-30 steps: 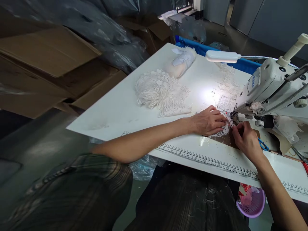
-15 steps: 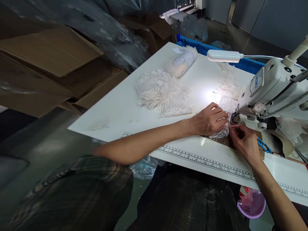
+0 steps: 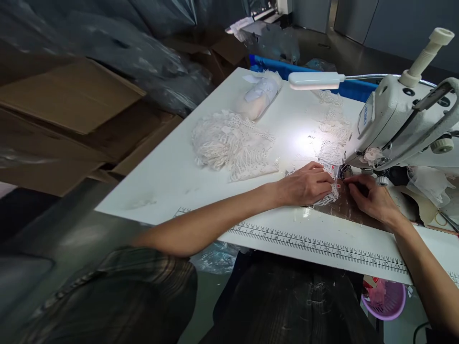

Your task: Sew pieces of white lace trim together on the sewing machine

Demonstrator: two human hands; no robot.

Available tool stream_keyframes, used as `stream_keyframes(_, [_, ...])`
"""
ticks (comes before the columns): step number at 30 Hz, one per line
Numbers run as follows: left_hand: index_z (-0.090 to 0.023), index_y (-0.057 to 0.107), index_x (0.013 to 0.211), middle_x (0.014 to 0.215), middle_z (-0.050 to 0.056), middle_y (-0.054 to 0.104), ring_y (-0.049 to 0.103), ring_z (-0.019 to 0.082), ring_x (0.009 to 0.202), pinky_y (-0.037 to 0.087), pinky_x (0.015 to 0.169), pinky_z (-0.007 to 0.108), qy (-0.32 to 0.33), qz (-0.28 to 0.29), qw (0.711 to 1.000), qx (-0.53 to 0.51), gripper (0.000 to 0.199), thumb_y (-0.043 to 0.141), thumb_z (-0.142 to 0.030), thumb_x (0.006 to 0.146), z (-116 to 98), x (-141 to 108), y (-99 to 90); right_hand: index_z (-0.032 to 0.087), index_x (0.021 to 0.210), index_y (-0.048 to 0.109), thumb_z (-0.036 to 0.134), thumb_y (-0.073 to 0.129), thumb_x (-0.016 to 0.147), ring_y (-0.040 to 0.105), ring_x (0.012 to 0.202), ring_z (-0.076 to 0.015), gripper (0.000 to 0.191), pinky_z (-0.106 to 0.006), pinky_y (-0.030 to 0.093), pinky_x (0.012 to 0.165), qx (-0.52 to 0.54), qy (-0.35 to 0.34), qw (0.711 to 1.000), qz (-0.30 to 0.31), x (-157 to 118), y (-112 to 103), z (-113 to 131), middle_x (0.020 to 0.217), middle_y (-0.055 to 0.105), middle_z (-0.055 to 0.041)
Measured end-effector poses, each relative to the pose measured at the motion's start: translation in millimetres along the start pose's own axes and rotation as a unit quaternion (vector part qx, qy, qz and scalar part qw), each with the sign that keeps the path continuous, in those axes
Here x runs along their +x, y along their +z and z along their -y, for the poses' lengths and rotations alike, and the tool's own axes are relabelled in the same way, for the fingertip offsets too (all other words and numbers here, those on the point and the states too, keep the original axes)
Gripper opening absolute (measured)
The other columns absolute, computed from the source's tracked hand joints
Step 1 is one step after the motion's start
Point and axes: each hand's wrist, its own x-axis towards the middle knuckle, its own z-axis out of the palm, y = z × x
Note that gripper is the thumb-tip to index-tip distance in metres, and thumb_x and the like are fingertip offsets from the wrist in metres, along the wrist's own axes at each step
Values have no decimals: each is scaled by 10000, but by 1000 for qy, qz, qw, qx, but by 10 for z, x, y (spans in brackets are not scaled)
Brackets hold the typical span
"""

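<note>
White lace (image 3: 328, 196) lies at the needle area of the sewing machine (image 3: 383, 124). My left hand (image 3: 310, 185) presses on it from the left, fingers bent and close together, with part of the lace hidden beneath. On the other side of the presser foot (image 3: 343, 173), my right hand (image 3: 373, 196) has its thumb and forefinger pinched close to the foot. Whatever sits in that pinch is too small to make out. More lace strip (image 3: 332, 129) trails behind the machine's needle area, under the bright lamp (image 3: 315, 80).
A heaped lace bundle (image 3: 229, 143) and a wrapped pale roll (image 3: 260, 95) rest on the white table (image 3: 150, 186). A printed ruler (image 3: 304, 242) runs along the front edge. Cardboard boxes (image 3: 68, 91) stand at left, a purple basket (image 3: 389, 301) below, sheer fabric scraps (image 3: 430, 184) at right.
My right hand has moved from the lace's front edge in toward the presser foot. Blue snips seen beside it are now out of sight. My left hand stays on the lace; the view shifted slightly.
</note>
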Motion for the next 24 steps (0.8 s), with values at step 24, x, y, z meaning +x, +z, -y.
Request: stream_keyframes(24, [-192,647,909,975,11,725,676,106,970,442,1107,393,31,-5,999,-11,168,503,-144,982,47,-25,113,257,1209,709,266,485,912,619,918,-224,372,-346,540,716,-55,-138,987,-62,-112,317,-153,1081,669,-115])
